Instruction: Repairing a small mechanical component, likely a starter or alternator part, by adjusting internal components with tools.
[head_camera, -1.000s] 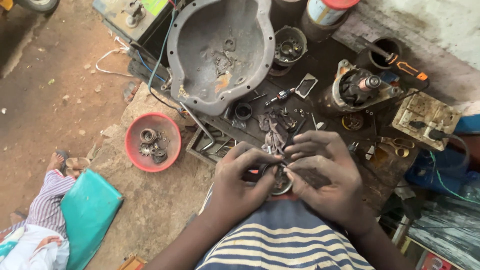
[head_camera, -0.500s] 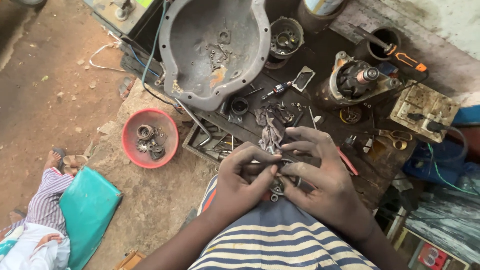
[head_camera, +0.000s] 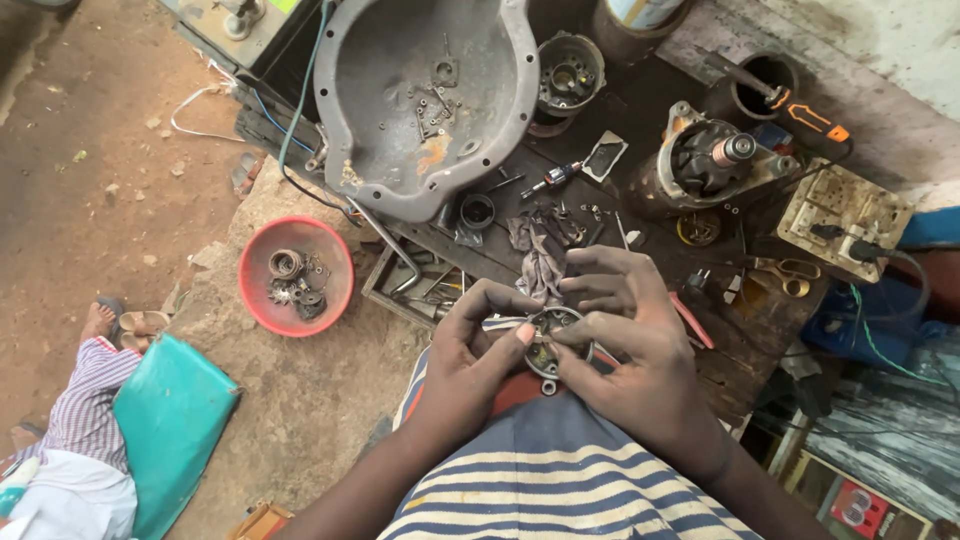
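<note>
Your left hand (head_camera: 470, 345) and right hand (head_camera: 625, 335) meet over your lap at the near edge of the surface (head_camera: 640, 110), both closed in a grip on a small round metal part (head_camera: 552, 340); the left thumb and fingers pinch its left rim, the right fingers curl over its top and right side, hiding much of it. A grey rag (head_camera: 540, 262) lies on the surface just beyond your fingertips. The surface is dark, oily and crowded: a large grey metal housing (head_camera: 400, 60) lies open side up at its far left with loose screws inside, a starter-type motor body (head_camera: 715, 165) with a copper-coloured shaft end stands to the right, and an orange-handled screwdriver (head_camera: 800, 110) lies behind it. A dirty switch box (head_camera: 840, 205) sits at the right edge with a cable running off it. To the left, on a stone slab (head_camera: 300, 390) beside bare earth ground (head_camera: 80, 150), a red bowl (head_camera: 262, 300) holds small rings and gears. At lower left another person's sandalled foot (head_camera: 110, 322) and a teal cushion (head_camera: 170, 420) show
</note>
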